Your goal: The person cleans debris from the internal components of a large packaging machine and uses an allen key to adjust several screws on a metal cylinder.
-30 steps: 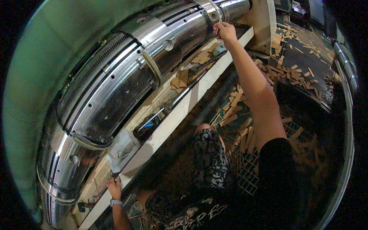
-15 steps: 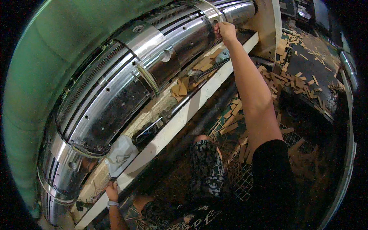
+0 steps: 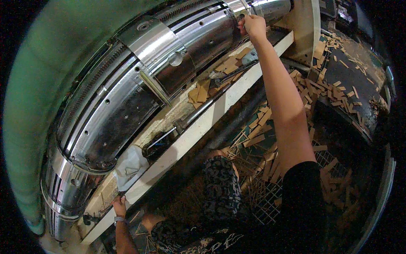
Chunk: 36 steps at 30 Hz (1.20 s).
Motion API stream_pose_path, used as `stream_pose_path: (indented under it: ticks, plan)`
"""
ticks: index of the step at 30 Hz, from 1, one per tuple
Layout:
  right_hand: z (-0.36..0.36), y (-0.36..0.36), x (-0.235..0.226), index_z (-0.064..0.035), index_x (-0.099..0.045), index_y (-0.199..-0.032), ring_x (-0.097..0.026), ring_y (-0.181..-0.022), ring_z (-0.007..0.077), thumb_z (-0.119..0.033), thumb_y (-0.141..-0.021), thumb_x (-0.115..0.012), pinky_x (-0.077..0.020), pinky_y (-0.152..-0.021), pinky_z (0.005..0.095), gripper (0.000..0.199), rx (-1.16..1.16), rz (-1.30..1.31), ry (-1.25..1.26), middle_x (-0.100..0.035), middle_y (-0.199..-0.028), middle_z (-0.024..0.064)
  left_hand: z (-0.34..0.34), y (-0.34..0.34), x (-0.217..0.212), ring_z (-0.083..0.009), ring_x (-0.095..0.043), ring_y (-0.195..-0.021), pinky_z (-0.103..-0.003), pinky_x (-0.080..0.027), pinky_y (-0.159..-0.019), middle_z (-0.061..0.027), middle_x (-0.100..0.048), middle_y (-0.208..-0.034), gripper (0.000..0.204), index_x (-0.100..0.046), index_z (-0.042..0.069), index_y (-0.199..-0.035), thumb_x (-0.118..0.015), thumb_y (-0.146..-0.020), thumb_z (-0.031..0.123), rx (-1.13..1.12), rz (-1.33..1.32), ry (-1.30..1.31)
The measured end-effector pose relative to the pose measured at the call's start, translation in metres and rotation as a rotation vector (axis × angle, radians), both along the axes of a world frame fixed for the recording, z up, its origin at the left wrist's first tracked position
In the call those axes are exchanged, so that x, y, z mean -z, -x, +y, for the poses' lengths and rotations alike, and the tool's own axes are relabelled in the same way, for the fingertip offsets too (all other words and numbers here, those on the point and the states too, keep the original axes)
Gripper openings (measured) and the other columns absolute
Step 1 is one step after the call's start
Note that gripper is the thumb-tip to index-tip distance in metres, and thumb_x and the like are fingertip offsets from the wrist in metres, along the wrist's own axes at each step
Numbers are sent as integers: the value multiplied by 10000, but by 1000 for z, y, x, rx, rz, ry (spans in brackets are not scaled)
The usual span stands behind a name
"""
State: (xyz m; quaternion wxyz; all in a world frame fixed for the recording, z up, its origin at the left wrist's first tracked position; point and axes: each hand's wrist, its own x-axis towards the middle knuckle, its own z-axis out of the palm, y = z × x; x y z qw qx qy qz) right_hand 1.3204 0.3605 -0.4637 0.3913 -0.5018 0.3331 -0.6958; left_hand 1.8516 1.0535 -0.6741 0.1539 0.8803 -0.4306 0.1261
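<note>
A long shiny metal roller (image 3: 160, 96) with slots, bolt holes and broad bands runs from lower left to upper right. At its far end my right hand (image 3: 255, 28) is closed, fingers curled against the roller beside a band; whatever they grip is too small to make out. My left hand (image 3: 119, 206) is closed around the edge of a white rail (image 3: 220, 103) at the lower left, next to a translucent plastic container (image 3: 130, 167). Between rail and roller lie a long-handled tool (image 3: 202, 111) and brown cardboard scraps (image 3: 199, 92).
A big green cylinder (image 3: 38, 114) curves along the left, behind the roller. Loose cardboard strips (image 3: 325, 91) litter the floor and a dark platform on the right. Metal grating (image 3: 266, 203) shows under more scraps near my legs. An upright beige panel (image 3: 301, 38) stands by the roller's far end.
The view has shifted slightly, so the roller and rail sit a little further left. My right hand stays at the roller's far end, and my left hand keeps to the rail.
</note>
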Motion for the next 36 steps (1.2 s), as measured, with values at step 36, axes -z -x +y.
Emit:
stream_pose_path:
  ticks: [36]
  plan:
    - [-111, 109, 25, -49, -581, -1121, -569, -957, 316, -211, -829, -565, -462, -821, 384, 335, 786, 958, 562, -573, -1115, 153, -11, 18, -11, -407, -513, -750, -478, -393, -670, -234, -544, -744, 386, -549, -31, -810, -535, -862, 352, -93, -37, -156]
